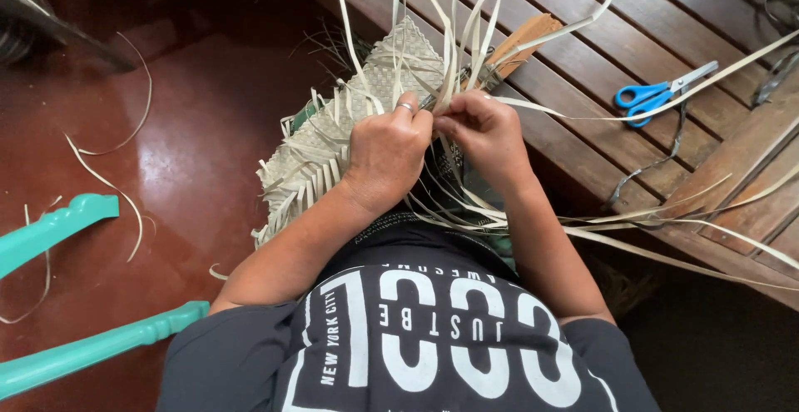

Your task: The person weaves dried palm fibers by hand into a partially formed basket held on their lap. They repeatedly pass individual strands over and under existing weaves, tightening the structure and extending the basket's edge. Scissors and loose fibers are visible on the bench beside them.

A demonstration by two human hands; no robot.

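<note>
While both hands pinch pale strips | left hand [387, 150] and right hand [487, 133] press together on woven mat [333, 141] | light, floppy, brittle-edged; hold near weave | scissors [662, 91] at 2 o'clock

Dark short-sleeved T-shirt [416, 354] (white printed lettering), ring [404, 107] on left hand [387, 150]

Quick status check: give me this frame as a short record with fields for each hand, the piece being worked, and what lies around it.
left hand: closed on the woven mat, ring on one finger
right hand: pinching pale strips at the mat's edge
woven mat: pale, part-woven, loose ends sticking out
loose strips: long, trailing up and to the right
scissors: blue-handled, lying on the wooden slats, untouched
floor: red, with stray strips
teal chair legs: at left
</note>
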